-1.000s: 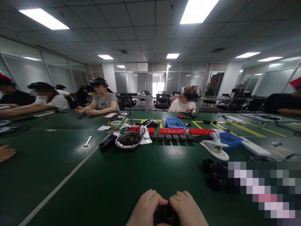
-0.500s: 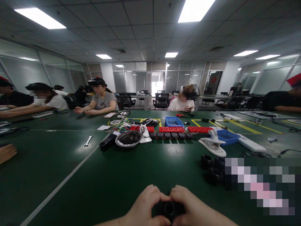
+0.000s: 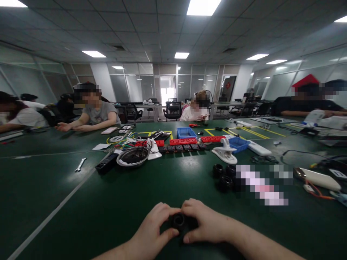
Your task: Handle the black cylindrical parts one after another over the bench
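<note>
A small black round part with a hole in its middle (image 3: 178,221) is between my hands, low over the green table. My left hand (image 3: 155,229) pinches its left side, thumb below and forefinger above. My right hand (image 3: 204,221) curves round it from the right, its forefinger tip close to the left forefinger and its thumb on the near side. The part's right side is dark and hard to make out. Several similar black round parts (image 3: 226,183) stand further right on the table.
Beyond lie a metal bowl (image 3: 132,157) with dark cables, a black power strip (image 3: 106,163), a wrench (image 3: 80,164), red socket strips (image 3: 183,141), blue trays (image 3: 186,132) and a white clip stand (image 3: 225,153). A white device (image 3: 320,178) lies right. Other people sit around the table.
The view has turned right and tilted down, so the table things sit further left and higher. Both hands stay around the black part; the right thumb and forefinger appear wider apart.
</note>
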### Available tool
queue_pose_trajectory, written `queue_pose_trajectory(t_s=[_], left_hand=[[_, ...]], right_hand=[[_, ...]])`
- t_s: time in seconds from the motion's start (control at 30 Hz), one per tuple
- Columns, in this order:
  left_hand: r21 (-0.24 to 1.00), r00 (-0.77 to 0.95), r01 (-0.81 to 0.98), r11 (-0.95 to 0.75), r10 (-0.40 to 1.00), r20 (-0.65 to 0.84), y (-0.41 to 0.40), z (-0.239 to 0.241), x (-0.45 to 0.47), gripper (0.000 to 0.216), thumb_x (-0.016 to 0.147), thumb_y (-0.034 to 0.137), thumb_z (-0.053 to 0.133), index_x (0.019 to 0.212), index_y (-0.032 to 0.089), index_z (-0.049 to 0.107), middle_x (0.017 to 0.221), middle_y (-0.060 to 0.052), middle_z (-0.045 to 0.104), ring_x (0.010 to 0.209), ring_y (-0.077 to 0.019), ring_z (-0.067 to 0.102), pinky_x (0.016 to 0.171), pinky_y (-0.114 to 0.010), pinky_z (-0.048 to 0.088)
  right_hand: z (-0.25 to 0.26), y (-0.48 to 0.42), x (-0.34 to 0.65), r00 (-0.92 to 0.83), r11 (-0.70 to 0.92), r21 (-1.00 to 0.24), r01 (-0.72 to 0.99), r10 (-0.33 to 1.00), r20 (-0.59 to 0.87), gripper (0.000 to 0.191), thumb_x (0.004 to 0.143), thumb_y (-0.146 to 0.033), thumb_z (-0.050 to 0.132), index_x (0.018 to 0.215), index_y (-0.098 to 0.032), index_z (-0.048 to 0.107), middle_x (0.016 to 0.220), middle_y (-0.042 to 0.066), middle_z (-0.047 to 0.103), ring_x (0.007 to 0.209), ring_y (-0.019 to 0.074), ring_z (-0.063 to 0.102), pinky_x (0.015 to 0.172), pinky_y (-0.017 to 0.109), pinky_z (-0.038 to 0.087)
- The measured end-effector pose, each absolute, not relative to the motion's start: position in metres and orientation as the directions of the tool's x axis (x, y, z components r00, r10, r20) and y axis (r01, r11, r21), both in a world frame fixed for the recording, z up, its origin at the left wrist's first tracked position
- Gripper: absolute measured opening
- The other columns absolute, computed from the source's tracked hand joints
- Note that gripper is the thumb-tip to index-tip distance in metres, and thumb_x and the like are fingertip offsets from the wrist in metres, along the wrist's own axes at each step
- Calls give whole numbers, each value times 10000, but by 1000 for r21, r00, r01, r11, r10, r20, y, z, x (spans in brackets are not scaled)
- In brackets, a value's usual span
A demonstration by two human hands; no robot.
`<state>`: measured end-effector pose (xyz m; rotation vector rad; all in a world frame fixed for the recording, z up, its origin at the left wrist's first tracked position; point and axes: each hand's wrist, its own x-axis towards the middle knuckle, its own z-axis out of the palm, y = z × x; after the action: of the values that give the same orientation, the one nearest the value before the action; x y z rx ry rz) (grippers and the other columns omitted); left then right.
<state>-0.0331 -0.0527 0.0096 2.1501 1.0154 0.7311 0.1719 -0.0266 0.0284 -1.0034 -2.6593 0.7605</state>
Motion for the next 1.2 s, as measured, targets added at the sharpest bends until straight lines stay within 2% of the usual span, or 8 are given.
queue_pose_trajectory(t_s=[0.17, 0.37, 0.53, 0.73, 0.83, 0.97, 1.1, 1.2], left_hand=[[749, 530, 477, -459, 831, 172, -52, 14, -31, 276, 759, 179, 624, 1027, 236, 590, 883, -16, 558, 825, -194, 507, 722, -283, 402], [732, 446, 545, -408, 881, 158, -54, 11, -25, 247, 702, 151, 656, 938, 205, 607, 840, -15, 554, 787, -196, 504, 681, -279, 403], [699, 323, 642, -314, 938, 124, -55, 9, -20, 170, 672, 157, 648, 829, 187, 591, 805, -11, 552, 749, -196, 506, 653, -280, 409], [663, 397, 610, -434, 892, 217, -48, 6, -27, 609, 543, 270, 772, 1091, 222, 513, 1083, -61, 542, 989, -278, 486, 855, -396, 384], [600, 438, 664, -445, 883, 170, -47, 8, -25, 433, 574, 337, 759, 945, 204, 580, 963, -49, 580, 904, -269, 518, 798, -383, 406], [542, 455, 714, -443, 882, 122, -50, 14, -20, 123, 675, 223, 660, 767, 184, 590, 812, -26, 588, 793, -224, 529, 717, -326, 408], [550, 444, 708, -443, 885, 141, -52, 15, -20, 152, 700, 218, 640, 844, 189, 603, 848, -23, 597, 812, -222, 530, 734, -330, 398], [562, 420, 714, -418, 898, 134, -51, 14, -24, 193, 716, 232, 641, 903, 197, 609, 879, -24, 607, 841, -228, 537, 761, -346, 395]], right_hand=[[23, -22, 171, -753, 681, -485, 549, 655, 66, 304, 610, -288, 777, 830, -167, 607, 785, -14, 573, 765, 155, 514, 677, 244, 379], [13, -32, 155, -606, 598, -332, 730, 790, 89, 404, 549, -488, 751, 721, -178, 558, 695, -7, 573, 662, 170, 501, 591, 265, 345], [13, -40, 148, -539, 553, -245, 797, 833, 124, 512, 557, -613, 680, 773, -164, 563, 761, 44, 595, 724, 228, 528, 680, 347, 375], [30, -36, 165, -619, 659, -394, 640, 747, 243, 774, 600, -687, 607, 1162, -171, 473, 1009, 76, 565, 896, 243, 517, 762, 352, 367], [35, -37, 164, -627, 653, -368, 662, 751, 205, 580, 645, -616, 634, 1028, -186, 568, 904, 50, 609, 834, 227, 533, 732, 335, 355], [33, -40, 157, -634, 666, -427, 612, 736, 238, 315, 661, -371, 698, 897, -193, 591, 824, 20, 628, 772, 195, 541, 708, 313, 360], [26, -36, 161, -412, 556, -656, 511, 828, 381, 344, 635, -175, 617, 960, -176, 503, 830, 14, 583, 748, 168, 532, 686, 282, 411], [22, -31, 167, -394, 519, -710, 476, 847, 355, 483, 676, -145, 561, 1136, -187, 422, 878, 20, 582, 799, 173, 543, 739, 302, 427]])
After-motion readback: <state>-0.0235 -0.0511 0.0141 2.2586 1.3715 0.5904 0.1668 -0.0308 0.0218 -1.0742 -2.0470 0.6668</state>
